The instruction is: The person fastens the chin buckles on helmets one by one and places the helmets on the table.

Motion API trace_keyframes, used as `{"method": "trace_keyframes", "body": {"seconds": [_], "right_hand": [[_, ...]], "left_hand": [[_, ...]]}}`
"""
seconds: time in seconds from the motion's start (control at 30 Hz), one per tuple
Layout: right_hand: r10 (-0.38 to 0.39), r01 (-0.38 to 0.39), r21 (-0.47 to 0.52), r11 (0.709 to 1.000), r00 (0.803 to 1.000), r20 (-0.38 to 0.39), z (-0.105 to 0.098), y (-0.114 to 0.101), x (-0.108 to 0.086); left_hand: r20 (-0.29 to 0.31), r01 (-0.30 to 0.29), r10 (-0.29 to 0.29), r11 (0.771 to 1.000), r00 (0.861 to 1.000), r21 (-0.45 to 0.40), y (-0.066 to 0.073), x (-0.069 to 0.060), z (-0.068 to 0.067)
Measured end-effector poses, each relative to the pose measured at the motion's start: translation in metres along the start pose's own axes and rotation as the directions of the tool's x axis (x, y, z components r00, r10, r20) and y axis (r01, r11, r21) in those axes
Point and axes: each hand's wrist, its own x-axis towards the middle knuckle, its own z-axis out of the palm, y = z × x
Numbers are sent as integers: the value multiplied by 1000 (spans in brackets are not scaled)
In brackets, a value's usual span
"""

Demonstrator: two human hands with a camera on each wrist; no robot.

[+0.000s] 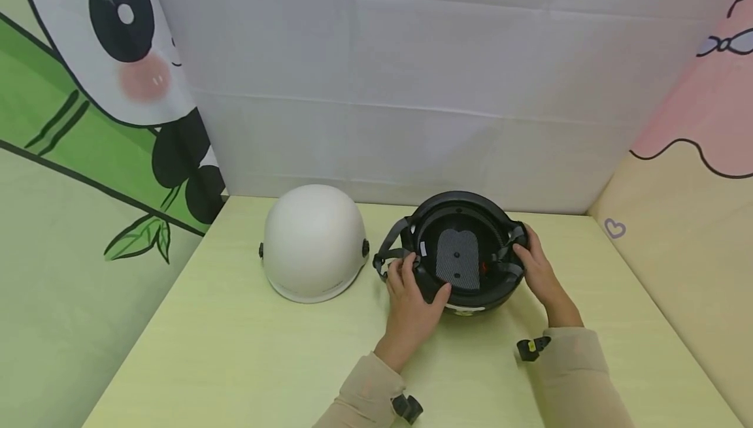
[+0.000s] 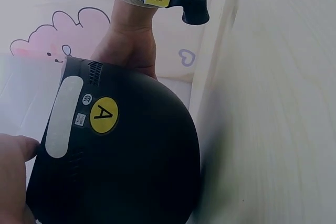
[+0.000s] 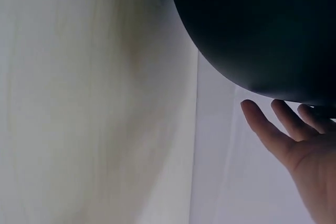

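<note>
A black helmet [image 1: 465,202] is tipped with its hollow inside facing the head camera, showing a grey pad and dark straps. My left hand [image 1: 412,310] grips its lower left rim, thumb on the near edge. On the opposite side my right hand [image 1: 544,278] holds the rim near a strap. The helmet's black shell [image 2: 152,145], with a yellow "A" sticker, fills much of the left wrist view, between the left hand [image 2: 13,177] and right hand [image 2: 126,45]. In the right wrist view, the right hand's spread fingers [image 3: 268,132] meet the shell [image 3: 262,35].
A white helmet [image 1: 314,242] rests dome up on the pale table [image 1: 247,349], left of the black one. Behind the table hangs a white sheet [image 1: 412,88]; printed cartoon panels stand at the left and right.
</note>
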Motion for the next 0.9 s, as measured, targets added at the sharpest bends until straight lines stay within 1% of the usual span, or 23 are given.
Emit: {"method": "trace_keyframes", "body": {"seconds": [0.1,0.2,0.37,0.47,0.6,0.8,0.9], "right_hand": [[-21,21,-47,999,1000,5,-5,0,2],[-51,52,-98,994,999,7,-9,-2,3],[-64,67,-116,991,998,21,-12,-8,2],[-53,58,-126,990,998,42,-14,-10,1],[-30,42,-180,983,997,70,-20,-15,2],[16,16,-310,951,995,101,-27,-27,2],[31,12,-349,937,993,118,-28,-31,3]], "left_hand": [[11,-17,17,999,1000,32,0,0,0],[25,-23,22,999,999,43,1,0,0],[29,-32,30,998,999,57,2,-1,1],[30,-39,37,997,999,70,3,-1,2],[25,-54,52,994,998,92,4,-1,2],[24,-86,84,986,996,145,5,-1,0],[35,-100,96,981,995,168,5,-1,-1]]}}
